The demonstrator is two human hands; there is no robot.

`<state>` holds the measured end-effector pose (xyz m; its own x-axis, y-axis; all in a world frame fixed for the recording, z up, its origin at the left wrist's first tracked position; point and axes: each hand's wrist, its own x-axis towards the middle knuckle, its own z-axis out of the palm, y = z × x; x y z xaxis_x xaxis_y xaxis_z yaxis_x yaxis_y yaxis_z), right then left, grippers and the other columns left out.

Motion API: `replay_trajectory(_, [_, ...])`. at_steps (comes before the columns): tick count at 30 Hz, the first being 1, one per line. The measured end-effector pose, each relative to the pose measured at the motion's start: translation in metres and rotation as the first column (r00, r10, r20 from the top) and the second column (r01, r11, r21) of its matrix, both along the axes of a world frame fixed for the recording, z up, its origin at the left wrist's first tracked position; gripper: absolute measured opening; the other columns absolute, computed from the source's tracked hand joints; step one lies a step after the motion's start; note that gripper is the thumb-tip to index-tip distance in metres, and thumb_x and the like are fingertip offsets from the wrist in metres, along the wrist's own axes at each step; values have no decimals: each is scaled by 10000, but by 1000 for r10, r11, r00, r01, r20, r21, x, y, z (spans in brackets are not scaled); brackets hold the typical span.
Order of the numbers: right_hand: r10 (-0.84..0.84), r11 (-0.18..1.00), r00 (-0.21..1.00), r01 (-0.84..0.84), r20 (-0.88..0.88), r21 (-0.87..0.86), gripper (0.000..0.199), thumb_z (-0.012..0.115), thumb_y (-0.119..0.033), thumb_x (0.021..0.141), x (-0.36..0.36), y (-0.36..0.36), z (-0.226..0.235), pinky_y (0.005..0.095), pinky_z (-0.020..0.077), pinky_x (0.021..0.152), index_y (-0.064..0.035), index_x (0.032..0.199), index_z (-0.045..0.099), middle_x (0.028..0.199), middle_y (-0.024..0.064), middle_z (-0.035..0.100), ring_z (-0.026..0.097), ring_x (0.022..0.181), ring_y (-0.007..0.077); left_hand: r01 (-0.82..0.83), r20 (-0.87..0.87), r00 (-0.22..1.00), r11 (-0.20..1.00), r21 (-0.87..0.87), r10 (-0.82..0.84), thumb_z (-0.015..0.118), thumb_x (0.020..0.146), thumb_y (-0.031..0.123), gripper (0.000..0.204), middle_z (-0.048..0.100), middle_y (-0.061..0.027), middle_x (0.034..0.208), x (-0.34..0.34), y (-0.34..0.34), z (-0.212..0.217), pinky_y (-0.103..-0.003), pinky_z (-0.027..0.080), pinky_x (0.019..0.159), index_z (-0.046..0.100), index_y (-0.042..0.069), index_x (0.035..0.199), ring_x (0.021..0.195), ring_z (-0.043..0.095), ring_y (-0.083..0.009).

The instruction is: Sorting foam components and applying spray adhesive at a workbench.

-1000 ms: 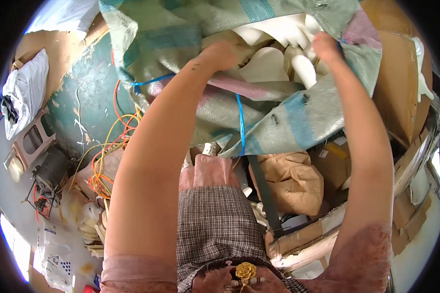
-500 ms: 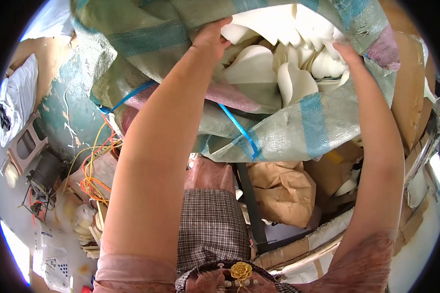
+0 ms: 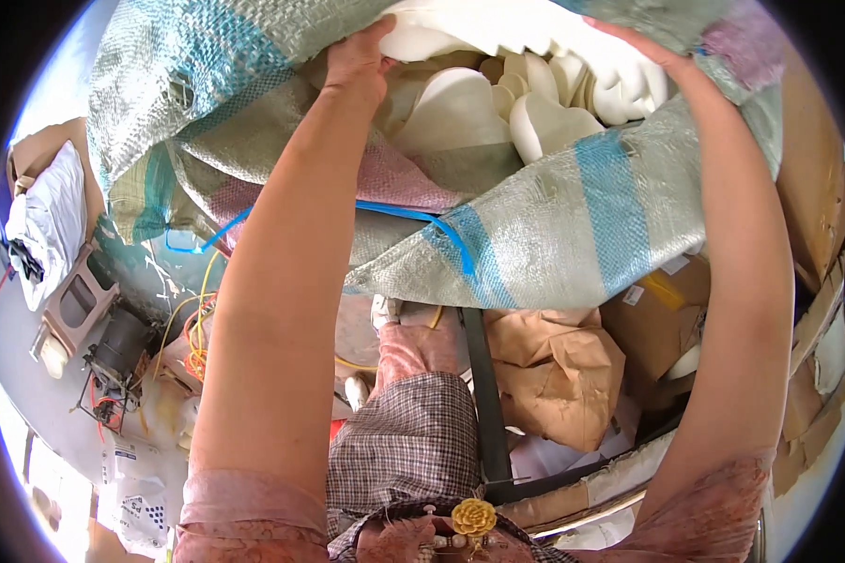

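Note:
A big woven plastic sack (image 3: 620,211), pale green with blue and pink stripes, lies with its mouth open in front of me. Inside are several cream-white curved pads (image 3: 460,108), foam-like and cup-shaped. A long bright row of similar white pads (image 3: 521,26) spans the sack's mouth between my hands. My left hand (image 3: 359,61) is closed at the row's left end, its fingertips partly hidden. At the other end my right hand (image 3: 643,45) grips the row from above, fingers along its edge. A blue strap (image 3: 413,212) hangs across the sack's front.
Below the sack stand a crumpled brown paper bag (image 3: 554,375) and a dark metal bar (image 3: 486,394). Cardboard (image 3: 812,169) rises on the right. At left are a dark motor (image 3: 122,342), a stool-like plastic frame (image 3: 77,298), tangled orange and yellow cables (image 3: 195,347) and a white bag (image 3: 52,220).
Both hands and the white row have shifted up and left in view. The sack's left side has swung outward and its front edge has shifted. More of the floor and my foot shows below.

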<state>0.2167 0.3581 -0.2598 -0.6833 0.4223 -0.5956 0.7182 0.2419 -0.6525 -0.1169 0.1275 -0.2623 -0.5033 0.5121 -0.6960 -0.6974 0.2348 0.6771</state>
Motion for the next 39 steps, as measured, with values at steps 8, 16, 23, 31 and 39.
replay_trajectory(8, [-109,887,951,224,288,-404,620,357,-478,935,-17,-97,174,349,85,1131,-123,1426,226,1488,51,170,132,1373,189,123,185,973,988,96,-139,677,764,78,315,599,-75,1021,-21,-57,81,-327,491,645,556,43,1053,888,587,-195])
replay_trajectory(16, [-309,746,739,579,598,-330,615,578,-511,812,-42,-257,424,355,285,1049,-117,1275,486,1309,115,468,394,1245,239,423,283,857,901,93,-431,590,844,96,327,603,-98,1074,-6,-167,256,-324,497,777,515,-23,1140,962,594,-198])
replay_trajectory(23, [-451,841,886,461,-105,282,755,762,-395,647,-33,-441,526,390,438,896,-10,1215,448,1066,193,584,567,1014,331,658,102,745,751,49,-659,625,770,34,391,594,-79,1041,-85,-293,418,-332,462,840,508,-10,1140,956,579,-190])
replay_trajectory(31, [-740,657,662,749,-121,80,904,691,-466,649,-82,-586,613,412,494,763,16,1301,291,962,251,604,613,875,366,843,-204,538,528,103,-818,644,767,62,628,472,-122,1262,-152,-292,541,-436,423,954,346,42,1319,1123,489,-266])
replay_trajectory(39, [-996,51,81,836,-32,547,860,744,-409,586,-2,-798,765,411,502,680,-68,1295,396,832,195,623,629,744,337,841,-138,-59,-124,527,-989,562,822,116,528,425,-148,1315,87,-290,571,-498,388,968,372,39,1309,1185,430,-315])
